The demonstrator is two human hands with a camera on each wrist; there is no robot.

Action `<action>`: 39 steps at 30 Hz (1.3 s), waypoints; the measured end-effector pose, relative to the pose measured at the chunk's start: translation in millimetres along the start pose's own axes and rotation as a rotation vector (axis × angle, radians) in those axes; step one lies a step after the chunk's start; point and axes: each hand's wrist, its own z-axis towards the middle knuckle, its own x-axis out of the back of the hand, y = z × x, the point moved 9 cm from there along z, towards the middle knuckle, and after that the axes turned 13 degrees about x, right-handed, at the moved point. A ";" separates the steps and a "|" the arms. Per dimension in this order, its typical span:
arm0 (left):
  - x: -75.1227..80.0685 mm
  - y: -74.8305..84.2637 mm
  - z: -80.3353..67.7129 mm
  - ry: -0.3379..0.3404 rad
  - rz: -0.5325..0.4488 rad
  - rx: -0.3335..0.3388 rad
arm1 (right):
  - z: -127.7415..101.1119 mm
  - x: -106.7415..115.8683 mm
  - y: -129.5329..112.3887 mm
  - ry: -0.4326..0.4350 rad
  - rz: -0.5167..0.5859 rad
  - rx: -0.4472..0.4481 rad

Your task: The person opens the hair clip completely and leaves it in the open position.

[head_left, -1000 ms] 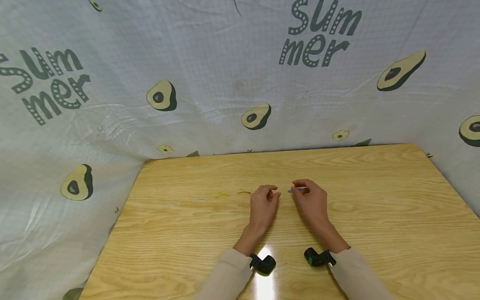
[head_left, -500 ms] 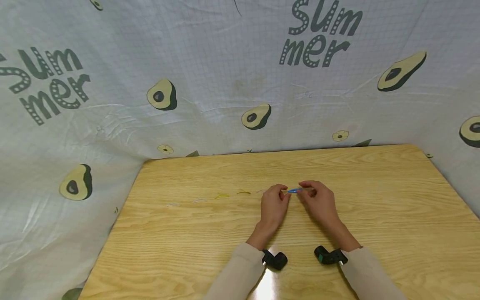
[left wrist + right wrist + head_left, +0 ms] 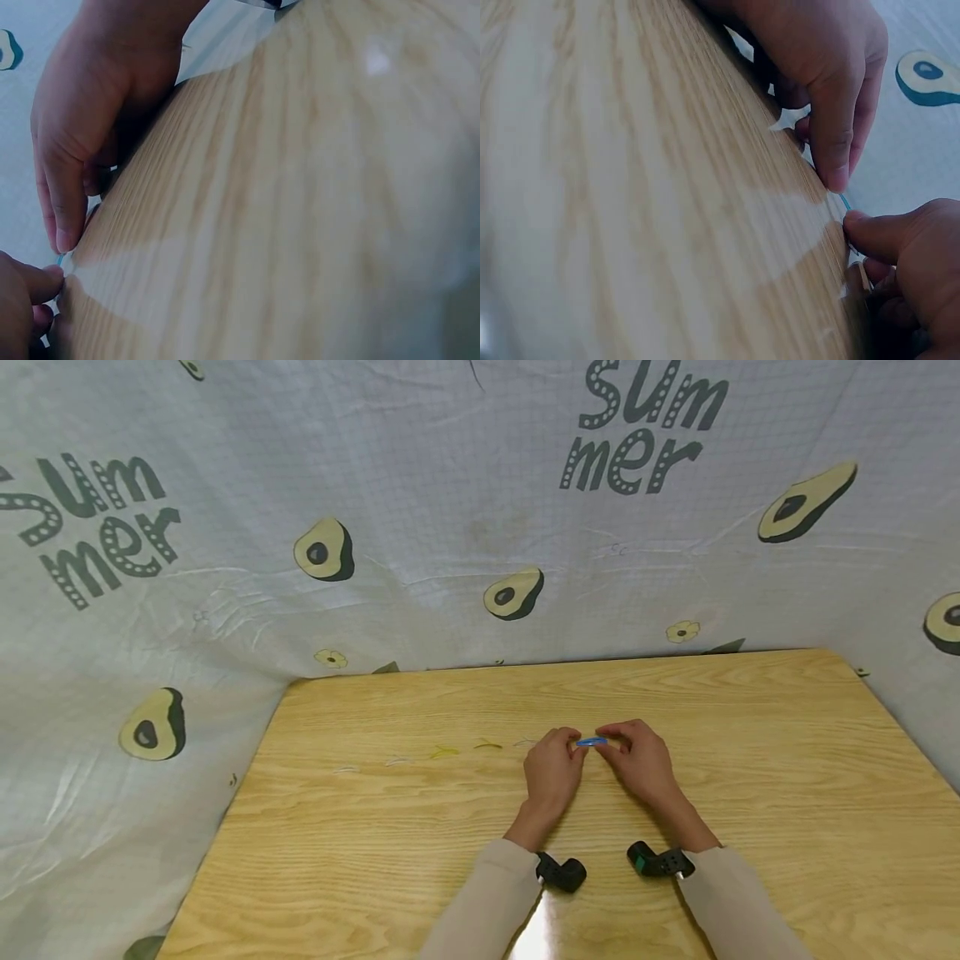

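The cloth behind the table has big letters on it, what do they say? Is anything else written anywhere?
"sum mer" on the cloth backdrop, upper right, split over two lines.
"sum mer" again on the cloth, far left, tilted, its first letter partly cut off.
No words show on the wooden table, the hands or the small blue band.

Head view: from above and behind the hands, facing forward and down over the whole table (image 3: 420, 827) to the printed cloth backdrop (image 3: 420, 510).
Left wrist view: very near, low along the table top, facing the left hand (image 3: 90, 112).
Right wrist view: equally near, low along the wood, facing the right hand (image 3: 817, 67).
Shared: all three show both hands meeting at the blue band (image 3: 592, 742).
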 end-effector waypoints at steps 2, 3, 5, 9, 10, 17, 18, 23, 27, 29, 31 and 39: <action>0.1 0.0 0.0 -0.003 -0.002 0.003 | 0.3 -0.5 0.0 -0.004 -0.011 -0.002; 0.5 0.5 -0.3 -0.005 -0.005 0.003 | 0.5 -0.6 -0.3 -0.005 -0.015 -0.002; 0.4 0.8 -0.6 -0.008 -0.009 0.001 | 0.4 -0.6 -0.6 -0.008 -0.022 -0.005; -0.3 2.0 -1.1 -0.010 -0.010 -0.010 | -0.3 0.2 -0.8 -0.010 -0.028 -0.014; -0.8 1.9 -1.0 -0.010 -0.009 -0.012 | -0.5 0.3 -0.8 -0.011 -0.028 -0.017; -1.3 1.2 -0.7 -0.011 -0.023 -0.001 | -0.8 0.6 -0.5 -0.028 0.002 -0.027; -1.4 1.1 -0.6 -0.011 -0.023 0.000 | -0.7 0.6 -0.3 -0.030 0.005 -0.026; -1.5 0.9 -0.3 -0.014 -0.023 0.004 | -0.3 1.1 0.4 -0.031 0.019 -0.019; -1.7 0.0 -0.5 -0.013 -0.023 0.010 | -0.4 2.0 0.4 -0.017 0.028 -0.017; -1.9 -0.7 -0.5 -0.013 -0.023 0.012 | -0.4 2.4 0.3 -0.010 0.028 -0.015; -1.8 -0.8 -0.8 -0.013 -0.022 0.012 | -0.5 2.4 0.3 -0.005 0.027 -0.014; -1.1 -0.6 -1.5 -0.012 -0.009 0.012 | -2.1 1.2 2.2 0.000 0.023 -0.019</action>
